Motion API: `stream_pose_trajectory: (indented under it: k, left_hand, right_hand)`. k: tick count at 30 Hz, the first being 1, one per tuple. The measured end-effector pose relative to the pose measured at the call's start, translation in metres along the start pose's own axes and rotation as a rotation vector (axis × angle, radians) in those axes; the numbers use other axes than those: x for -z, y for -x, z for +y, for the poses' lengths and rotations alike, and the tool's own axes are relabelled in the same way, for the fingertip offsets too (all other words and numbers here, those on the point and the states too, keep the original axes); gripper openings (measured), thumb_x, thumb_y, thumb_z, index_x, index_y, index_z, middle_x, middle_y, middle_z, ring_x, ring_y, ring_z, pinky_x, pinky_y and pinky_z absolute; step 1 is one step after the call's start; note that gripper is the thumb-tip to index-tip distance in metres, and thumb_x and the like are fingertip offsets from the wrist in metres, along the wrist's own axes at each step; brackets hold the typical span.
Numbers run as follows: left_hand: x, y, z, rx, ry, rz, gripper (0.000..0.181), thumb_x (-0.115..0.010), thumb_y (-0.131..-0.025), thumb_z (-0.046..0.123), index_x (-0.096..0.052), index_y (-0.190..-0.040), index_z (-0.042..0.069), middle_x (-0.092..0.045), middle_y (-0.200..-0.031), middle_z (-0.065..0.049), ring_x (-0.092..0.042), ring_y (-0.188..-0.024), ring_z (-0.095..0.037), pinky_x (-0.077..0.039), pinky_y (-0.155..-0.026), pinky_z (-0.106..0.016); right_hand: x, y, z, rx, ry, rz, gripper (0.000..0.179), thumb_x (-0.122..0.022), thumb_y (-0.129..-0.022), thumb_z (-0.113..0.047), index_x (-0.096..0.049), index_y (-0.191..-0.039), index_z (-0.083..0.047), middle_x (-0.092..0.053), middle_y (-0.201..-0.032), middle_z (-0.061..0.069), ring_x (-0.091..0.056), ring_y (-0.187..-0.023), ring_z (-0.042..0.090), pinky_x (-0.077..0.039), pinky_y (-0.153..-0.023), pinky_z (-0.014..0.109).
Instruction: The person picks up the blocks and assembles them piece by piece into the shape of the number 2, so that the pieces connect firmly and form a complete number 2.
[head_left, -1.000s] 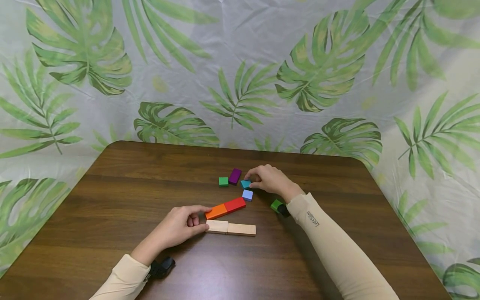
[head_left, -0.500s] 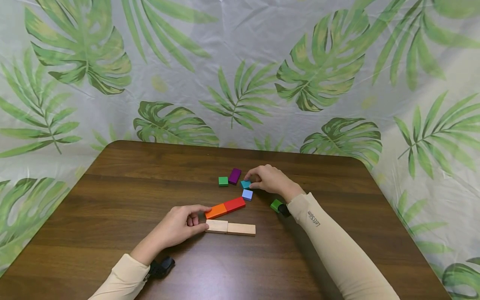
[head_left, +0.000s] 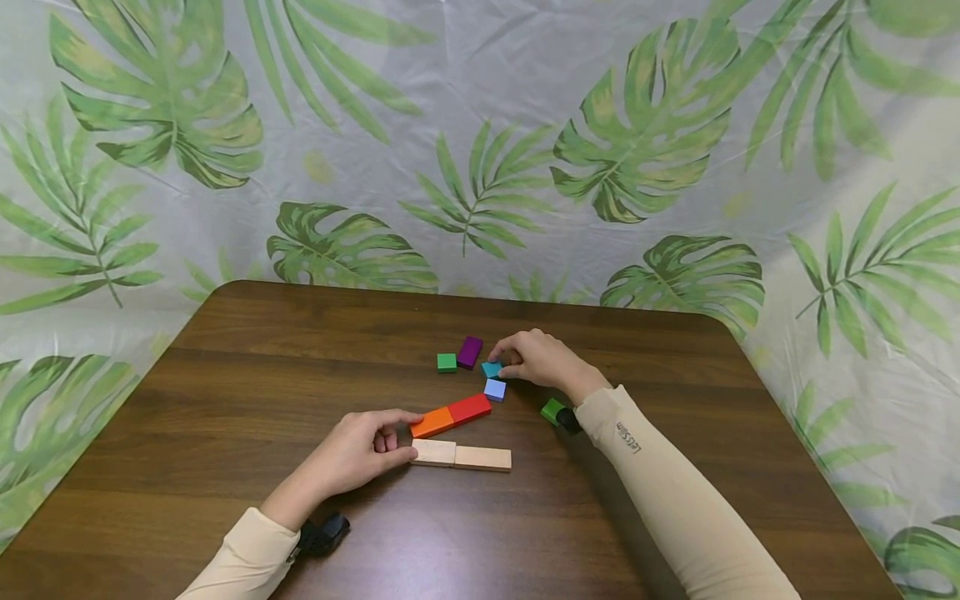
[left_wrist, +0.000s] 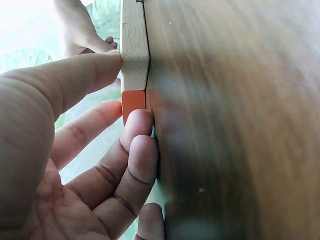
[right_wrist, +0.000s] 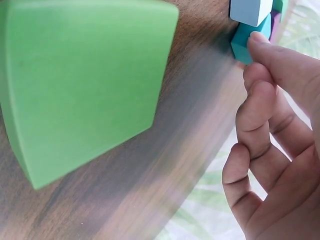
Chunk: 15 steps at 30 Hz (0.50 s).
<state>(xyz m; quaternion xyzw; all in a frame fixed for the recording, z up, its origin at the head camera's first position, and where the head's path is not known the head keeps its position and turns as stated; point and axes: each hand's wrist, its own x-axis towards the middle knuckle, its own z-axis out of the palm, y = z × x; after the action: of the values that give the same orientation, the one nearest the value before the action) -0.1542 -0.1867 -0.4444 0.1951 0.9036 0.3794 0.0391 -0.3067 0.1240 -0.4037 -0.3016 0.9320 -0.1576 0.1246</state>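
Note:
My left hand (head_left: 358,448) touches the left end of an orange block (head_left: 432,424) with its index finger. Its thumb rests on the left end of a pale wooden block (head_left: 435,452), the other fingers curled beneath. A red block (head_left: 470,408) adjoins the orange one, slanting up to the right. Another wooden block (head_left: 483,459) continues the pale row. Farther back, my right hand (head_left: 542,360) pinches a small teal block (right_wrist: 245,44) between thumb and index finger. Right beside that lies a light blue block (head_left: 495,390).
Behind the teal block lie a purple block (head_left: 469,352) and a small green block (head_left: 447,362). A larger green block (head_left: 552,410) sits under my right wrist, beside the wrist camera (head_left: 568,422). The brown table (head_left: 225,400) ends at a leaf-print cloth (head_left: 480,100).

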Motion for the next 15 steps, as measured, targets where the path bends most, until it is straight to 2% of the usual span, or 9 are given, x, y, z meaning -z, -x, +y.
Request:
stream_pose_trajectory:
  k: [15]
  left_hand:
    - [0.0007,0.0001,0.0015,0.002,0.004,-0.004,0.040,-0.084,-0.094,0.021,-0.076,-0.132,0.014,-0.060,-0.075,0.007,-0.050,-0.062,-0.003,-0.044,-0.058,-0.021]
  right_hand:
    - [-0.0008,0.0005,-0.0029,0.012,0.010,0.003,0.024,-0.077,-0.101,-0.020,-0.078,-0.125,-0.017,-0.057,-0.072,-0.001,-0.044,-0.063,0.011,-0.035,-0.062,0.026]
